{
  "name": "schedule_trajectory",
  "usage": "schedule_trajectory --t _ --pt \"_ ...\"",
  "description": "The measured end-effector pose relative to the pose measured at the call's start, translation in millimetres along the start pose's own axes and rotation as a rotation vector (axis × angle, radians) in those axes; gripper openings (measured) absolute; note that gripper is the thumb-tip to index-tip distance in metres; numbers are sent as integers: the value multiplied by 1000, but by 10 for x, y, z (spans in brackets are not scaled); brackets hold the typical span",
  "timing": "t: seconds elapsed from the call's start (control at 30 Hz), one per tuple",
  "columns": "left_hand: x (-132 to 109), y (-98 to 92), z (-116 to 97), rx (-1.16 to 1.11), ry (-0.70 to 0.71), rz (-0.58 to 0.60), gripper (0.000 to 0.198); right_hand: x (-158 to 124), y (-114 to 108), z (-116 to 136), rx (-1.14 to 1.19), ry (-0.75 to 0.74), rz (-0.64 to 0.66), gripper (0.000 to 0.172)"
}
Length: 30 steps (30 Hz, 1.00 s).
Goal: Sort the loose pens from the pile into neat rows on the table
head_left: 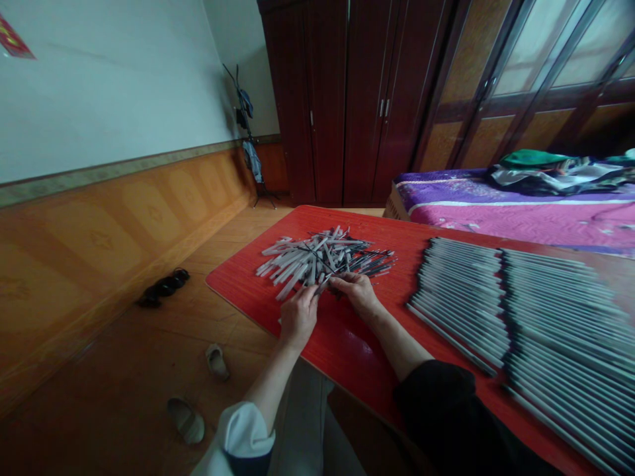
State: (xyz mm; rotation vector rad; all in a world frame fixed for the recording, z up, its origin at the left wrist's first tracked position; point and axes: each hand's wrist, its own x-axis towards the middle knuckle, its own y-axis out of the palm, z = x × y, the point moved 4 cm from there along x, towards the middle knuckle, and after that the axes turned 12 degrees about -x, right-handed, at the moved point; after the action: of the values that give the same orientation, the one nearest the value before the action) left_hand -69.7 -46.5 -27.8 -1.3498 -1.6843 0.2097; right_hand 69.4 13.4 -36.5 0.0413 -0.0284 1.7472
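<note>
On the red table (354,340) lies a loose pile of thin grey-white and black strips (297,254), pointing in many directions. My left hand (300,320) is closed at the near edge of this pile, thumb and fingers pinching a thin grey strip (322,285). Close beside it, my right hand (358,292) is also closed, its fingertips meeting around the upper end of that strip. The fingers partly hide the strip, so its exact kind does not show.
Two rows of long grey-white rods with black ends, a shorter row (461,297) and a longer row (570,344), cover the table's right side. Beyond stands a bed (446,195) with folded clothes (540,168). Shoes (186,420) lie on the floor to the left.
</note>
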Motion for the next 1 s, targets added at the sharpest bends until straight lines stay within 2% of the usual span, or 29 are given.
schedule_trajectory --t 0.13,0.3,0.4,0.5,0.7,0.83,0.93,1.0 --pt "-3 6 -1 1 1 14 24 -4 -6 0 -48 25 -37 35" --pt "-2 0 2 -15 -27 14 24 -22 8 29 92 38 32 35" --pt "3 3 4 -9 -27 27 24 -24 1 34 25 23 16 31" --pt "6 10 10 -7 -25 36 25 -24 -6 35 -44 26 -21 35" --pt "2 5 13 -29 -32 19 25 -22 2 30 70 54 33 39" --pt "2 3 0 -21 -25 28 25 -25 -3 26 -25 36 -2 32" --pt "4 3 -3 -25 -21 26 24 -29 -4 36 -78 27 -39 35" --pt "4 1 2 -27 -25 15 24 -30 0 43 -29 32 -25 37"
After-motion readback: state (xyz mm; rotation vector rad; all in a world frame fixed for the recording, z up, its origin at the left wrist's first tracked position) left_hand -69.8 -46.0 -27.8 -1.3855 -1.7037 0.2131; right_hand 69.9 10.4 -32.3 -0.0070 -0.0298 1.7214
